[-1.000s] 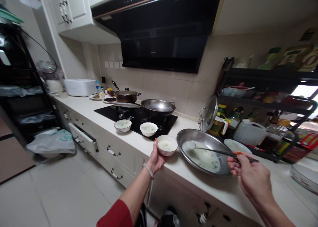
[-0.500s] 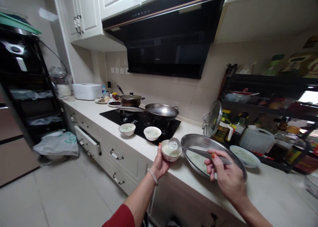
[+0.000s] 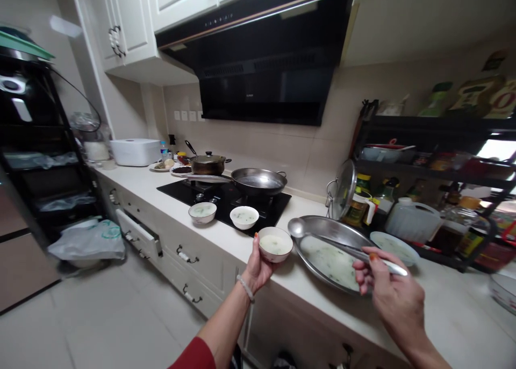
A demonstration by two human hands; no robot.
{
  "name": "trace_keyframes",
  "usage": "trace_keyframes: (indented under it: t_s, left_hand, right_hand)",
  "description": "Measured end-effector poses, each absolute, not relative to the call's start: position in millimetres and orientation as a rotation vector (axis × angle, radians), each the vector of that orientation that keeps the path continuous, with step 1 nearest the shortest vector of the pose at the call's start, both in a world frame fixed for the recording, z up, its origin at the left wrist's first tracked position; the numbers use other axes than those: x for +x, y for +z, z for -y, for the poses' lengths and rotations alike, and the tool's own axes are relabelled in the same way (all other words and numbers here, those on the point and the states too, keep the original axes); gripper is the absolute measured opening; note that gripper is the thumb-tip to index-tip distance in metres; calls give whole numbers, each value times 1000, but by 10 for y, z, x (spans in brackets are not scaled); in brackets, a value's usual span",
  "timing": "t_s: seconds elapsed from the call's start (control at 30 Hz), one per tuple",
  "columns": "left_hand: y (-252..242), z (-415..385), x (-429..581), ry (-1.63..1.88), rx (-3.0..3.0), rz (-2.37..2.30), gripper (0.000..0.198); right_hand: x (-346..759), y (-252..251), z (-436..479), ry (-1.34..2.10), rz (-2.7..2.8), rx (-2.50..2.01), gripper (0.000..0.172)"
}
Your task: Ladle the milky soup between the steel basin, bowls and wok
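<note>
Right hand (image 3: 387, 293) closed on ladle (image 3: 342, 248), now drawn back off bowl (image 3: 275, 244) to basin (image 3: 322, 220) rim; left hand (image 3: 258, 264) cupping that white bowl, well left of right hand, nearly full of pale green-flecked soup.

A home kitchen is shown. A range hood (image 3: 262, 73) is mounted at twelve o'clock above a hob (image 3: 226, 198), on which a wok (image 3: 258, 181) and a lidded pot (image 3: 207, 163) are set. White cabinets (image 3: 133, 25) are hung at eleven o'clock over a table (image 3: 157, 189), where a pan of soup (image 3: 322, 228) is stood. At three o'clock, a rack (image 3: 427, 127) is crowded with what appear to be sauce bottles (image 3: 357, 210).
</note>
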State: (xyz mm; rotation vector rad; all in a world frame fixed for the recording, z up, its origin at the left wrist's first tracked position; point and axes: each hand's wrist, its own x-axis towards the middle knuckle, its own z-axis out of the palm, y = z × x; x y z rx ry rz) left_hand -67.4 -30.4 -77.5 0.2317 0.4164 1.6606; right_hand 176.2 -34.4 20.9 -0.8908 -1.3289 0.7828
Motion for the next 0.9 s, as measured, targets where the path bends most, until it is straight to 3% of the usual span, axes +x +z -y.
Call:
trace_keyframes:
  t_s: [0.1, 0.33, 0.57, 0.9]
  left_hand:
    - [-755, 316, -670, 1665, 230, -444, 69]
    - [-721, 335, -665, 1671, 228, -471, 64]
    - [-713, 344, -667, 1664, 222, -468, 65]
    - [-709, 341, -662, 1668, 214, -439, 64]
  right_hand:
    - [1912, 192, 151, 747, 1291, -980, 57]
    - [2119, -79, -21, 629, 1489, -1149, 52]
    - [2117, -31, -49, 875, 1138, -1142, 51]
    - [2134, 115, -3, 948, 980, -1106, 46]
